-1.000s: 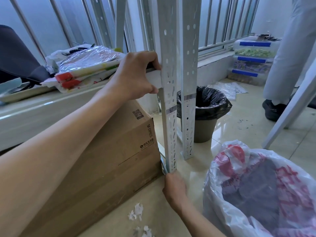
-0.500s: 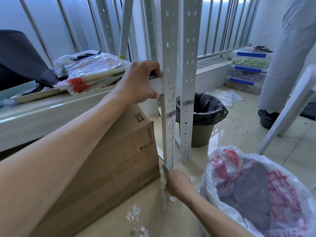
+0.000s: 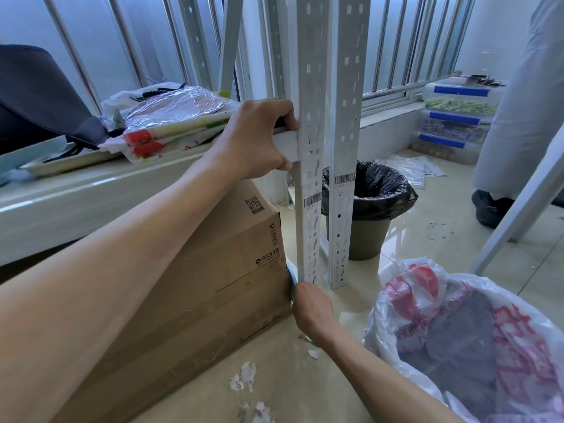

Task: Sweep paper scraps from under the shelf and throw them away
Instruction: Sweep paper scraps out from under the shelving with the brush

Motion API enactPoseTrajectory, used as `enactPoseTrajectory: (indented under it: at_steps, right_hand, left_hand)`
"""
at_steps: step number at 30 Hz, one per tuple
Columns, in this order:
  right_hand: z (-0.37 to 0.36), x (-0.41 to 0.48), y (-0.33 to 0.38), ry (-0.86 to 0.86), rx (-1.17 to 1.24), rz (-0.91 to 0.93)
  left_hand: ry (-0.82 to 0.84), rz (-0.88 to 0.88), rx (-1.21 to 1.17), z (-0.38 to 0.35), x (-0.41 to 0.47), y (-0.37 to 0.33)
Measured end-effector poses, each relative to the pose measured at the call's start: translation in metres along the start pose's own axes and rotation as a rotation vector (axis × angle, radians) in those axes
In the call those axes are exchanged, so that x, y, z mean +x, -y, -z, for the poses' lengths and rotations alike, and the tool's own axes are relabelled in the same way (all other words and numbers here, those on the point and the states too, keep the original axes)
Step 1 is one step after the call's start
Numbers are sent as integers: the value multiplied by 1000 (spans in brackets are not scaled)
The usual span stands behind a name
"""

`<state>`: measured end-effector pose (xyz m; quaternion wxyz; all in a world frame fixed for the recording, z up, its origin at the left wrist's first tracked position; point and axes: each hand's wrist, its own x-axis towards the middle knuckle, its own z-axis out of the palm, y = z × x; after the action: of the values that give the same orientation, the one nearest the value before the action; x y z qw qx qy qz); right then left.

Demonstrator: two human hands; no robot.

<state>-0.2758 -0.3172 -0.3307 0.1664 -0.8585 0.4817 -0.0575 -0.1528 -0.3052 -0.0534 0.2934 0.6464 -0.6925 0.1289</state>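
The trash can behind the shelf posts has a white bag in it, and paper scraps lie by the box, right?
No, the head view shows a black bag in the trash can behind the shelf posts. Paper scraps do lie by the box.

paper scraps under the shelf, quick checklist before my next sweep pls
1. Left hand grips the shelf beam: ok.
2. Right hand holds the blue strip at the foot of the upright: ok.
3. Floor under the shelf free of scraps: cannot tell, the cardboard box hides it.
4. Paper scraps gathered: not ok, they lie loose beside the box.
5. Plastic bag open beside the right arm: ok.
6. Bin upright and open: ok.
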Motion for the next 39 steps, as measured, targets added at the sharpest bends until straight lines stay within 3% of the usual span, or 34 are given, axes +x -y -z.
enactPoseTrajectory:
  at_steps: [5, 13, 33, 39]
  right_hand:
    - [-14, 16, -1, -45, 108, -46]
    - [-42, 11, -6, 55, 136, -88]
    - [-1, -16, -35, 232, -18, -108]
    - [15, -5, -38, 162, 29, -72]
  left_hand:
    - [-1, -4, -13, -1, 1, 1]
    - [-11, -16, 32, -1, 2, 2]
    - [7, -43, 88, 2, -3, -5]
    - [-9, -35, 104, 1, -3, -6]
